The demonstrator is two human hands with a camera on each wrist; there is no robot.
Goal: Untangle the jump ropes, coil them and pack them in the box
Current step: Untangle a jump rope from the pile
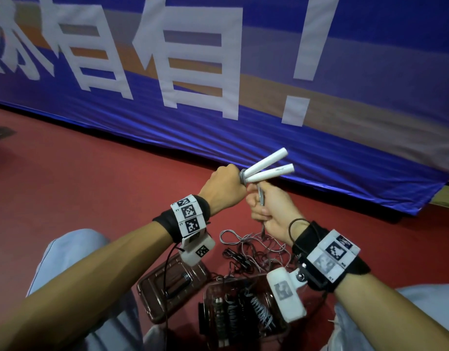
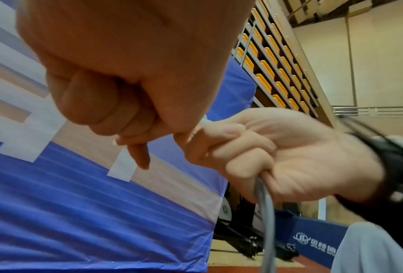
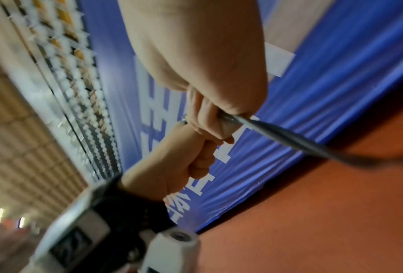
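You hold the grey jump rope (image 1: 261,196) up in front of you: your left hand (image 1: 224,190) is closed in a fist around its wound part just under the two white handles (image 1: 266,167), and your right hand (image 1: 274,209) is closed around the cord that runs down to the tangled ropes (image 1: 253,249) on the red floor (image 1: 91,160). This looks like the coiling step. Next you probably need to draw more cord free from the tangle, keep winding, then put the bundle into the clear box (image 1: 243,307), which already contains coiled ropes, beside its lid (image 1: 167,287).

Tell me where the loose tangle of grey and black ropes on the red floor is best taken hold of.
Probably the grey loop at the far left edge of the tangle of grey and black ropes, from above: it lies open, apart from the knotted middle. Both hands are occupied now.
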